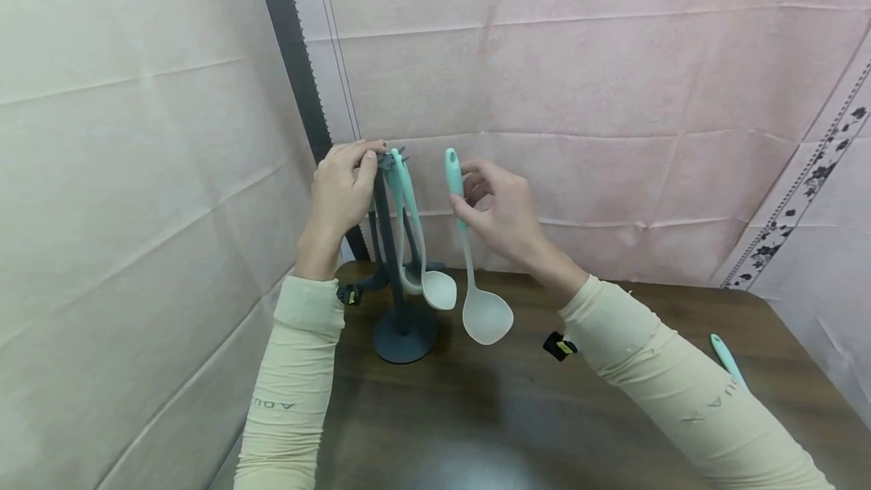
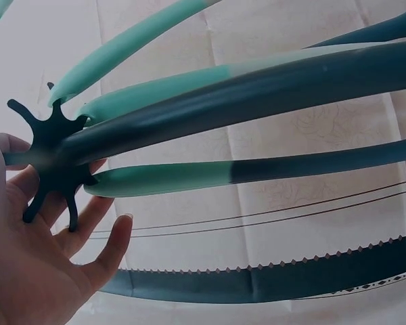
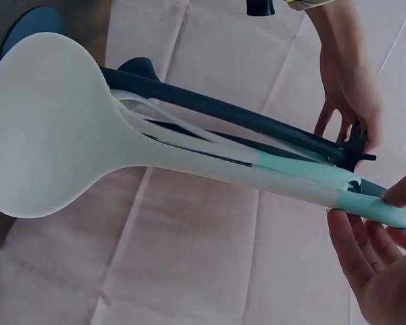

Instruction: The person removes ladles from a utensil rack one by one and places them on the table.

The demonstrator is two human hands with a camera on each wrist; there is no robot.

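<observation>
My right hand [image 1: 503, 206] pinches the mint handle of a white ladle [image 1: 487, 316], which hangs upright, bowl down, to the right of the dark utensil stand [image 1: 403, 342]. The hole at the handle's top shows above my fingers. At the stand's top, my left hand [image 1: 343, 184] grips the hooked crown [image 2: 54, 156], fingers bent behind it in the left wrist view. From the hooks hang a smaller white ladle [image 1: 439, 290] with a mint handle, another mint-handled utensil [image 2: 122, 51] and a dark utensil [image 2: 325, 159] with a green handle.
The stand's round base is on a brown wooden table [image 1: 517, 429]. A mint-handled utensil [image 1: 728, 358] lies at the table's right, partly hidden by my right sleeve. Pale creased cloth [image 1: 578, 97] hangs behind and to the left.
</observation>
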